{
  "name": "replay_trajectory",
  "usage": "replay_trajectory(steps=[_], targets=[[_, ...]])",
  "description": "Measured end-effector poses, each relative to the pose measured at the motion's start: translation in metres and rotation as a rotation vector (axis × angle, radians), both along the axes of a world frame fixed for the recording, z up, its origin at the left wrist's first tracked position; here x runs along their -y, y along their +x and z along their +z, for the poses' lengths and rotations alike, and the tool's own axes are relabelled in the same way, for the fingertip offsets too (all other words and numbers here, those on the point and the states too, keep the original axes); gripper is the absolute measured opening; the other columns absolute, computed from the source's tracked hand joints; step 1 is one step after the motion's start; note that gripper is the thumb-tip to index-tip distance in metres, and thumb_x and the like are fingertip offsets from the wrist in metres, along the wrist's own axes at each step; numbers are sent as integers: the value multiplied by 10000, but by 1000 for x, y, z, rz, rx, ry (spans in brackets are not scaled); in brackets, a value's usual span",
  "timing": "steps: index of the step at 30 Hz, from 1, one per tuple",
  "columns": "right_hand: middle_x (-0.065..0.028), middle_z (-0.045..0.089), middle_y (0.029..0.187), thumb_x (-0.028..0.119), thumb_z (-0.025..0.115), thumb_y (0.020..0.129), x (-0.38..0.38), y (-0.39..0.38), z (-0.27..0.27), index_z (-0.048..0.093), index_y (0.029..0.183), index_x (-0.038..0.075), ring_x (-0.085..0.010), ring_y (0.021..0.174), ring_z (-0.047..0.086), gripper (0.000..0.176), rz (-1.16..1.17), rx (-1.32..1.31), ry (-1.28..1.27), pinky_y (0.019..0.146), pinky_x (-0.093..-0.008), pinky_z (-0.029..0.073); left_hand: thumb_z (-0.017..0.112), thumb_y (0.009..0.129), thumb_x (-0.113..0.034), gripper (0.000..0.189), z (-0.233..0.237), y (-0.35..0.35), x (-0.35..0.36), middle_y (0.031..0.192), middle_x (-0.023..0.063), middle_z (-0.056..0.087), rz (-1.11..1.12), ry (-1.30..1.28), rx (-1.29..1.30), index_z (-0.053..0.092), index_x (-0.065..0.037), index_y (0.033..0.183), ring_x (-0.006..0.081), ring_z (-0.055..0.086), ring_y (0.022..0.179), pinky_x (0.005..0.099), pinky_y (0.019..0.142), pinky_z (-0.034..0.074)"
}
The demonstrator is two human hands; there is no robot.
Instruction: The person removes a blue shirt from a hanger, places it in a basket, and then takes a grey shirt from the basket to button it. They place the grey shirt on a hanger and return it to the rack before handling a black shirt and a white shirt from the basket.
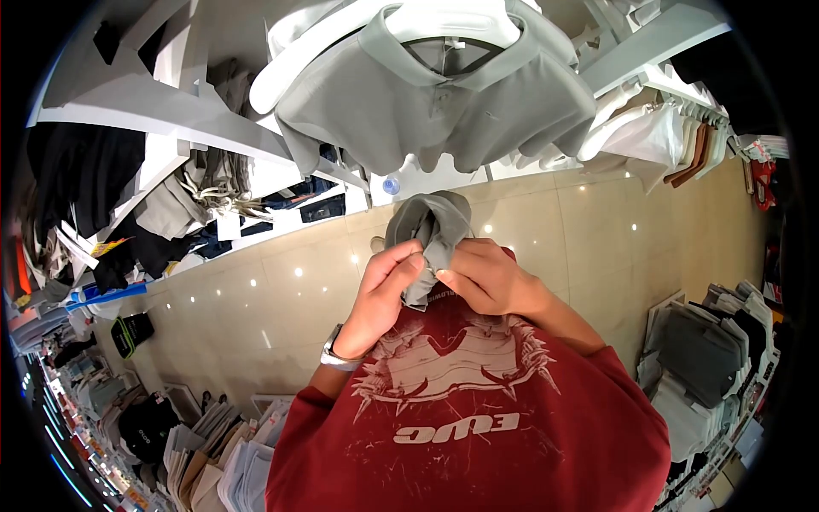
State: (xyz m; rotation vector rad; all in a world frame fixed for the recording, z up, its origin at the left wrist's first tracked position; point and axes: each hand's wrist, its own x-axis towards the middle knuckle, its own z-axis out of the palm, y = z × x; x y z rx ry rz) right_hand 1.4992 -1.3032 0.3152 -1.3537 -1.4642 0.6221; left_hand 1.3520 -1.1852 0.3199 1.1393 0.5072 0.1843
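Note:
A bunched grey garment (435, 218) is held in front of my chest, its top edge curved round in a loop. From the left side, my left hand (395, 277) pinches its fabric between thumb and fingers; a silver watch (339, 350) is on that wrist. My right hand (489, 277) grips the other side, thumb pressed close to the lower edge. Folds and fingers hide much of the cloth between the hands. Beyond them, a grey collared shirt (375, 102) hangs on a white hanger (299, 58), apart from both hands.
White rack beams (128, 115) run along the upper left, with dark clothes (90, 175) below. More garments (682, 141) hang at upper right. Folded clothes (704, 350) are stacked at lower right, others (213, 452) at lower left. Tiled floor (281, 282) lies between. A black-green item (130, 334) stands on the left.

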Motion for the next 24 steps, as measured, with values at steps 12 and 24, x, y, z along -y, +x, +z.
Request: replay_trajectory(steps=[12,24], targets=[[-109,476,638,37,552,824,-7,-6,-3,561,844,-14,-175,494,448,56,-344,-123,-100,469,-308,362,466,936,-94,164,8,0,1,702,-37,363,-87,143,28,461,-8,796,49,308,647,221,552,277],[-18,441,551,258,467,963,-7,-12,-17,498,712,-29,-95,544,416,383,-70,-607,-587,514,-282,362,514,912,-152,208,14,-12,-7,712,-22,473,-207,286,52,521,13,786,66,361,640,220,561,299]])
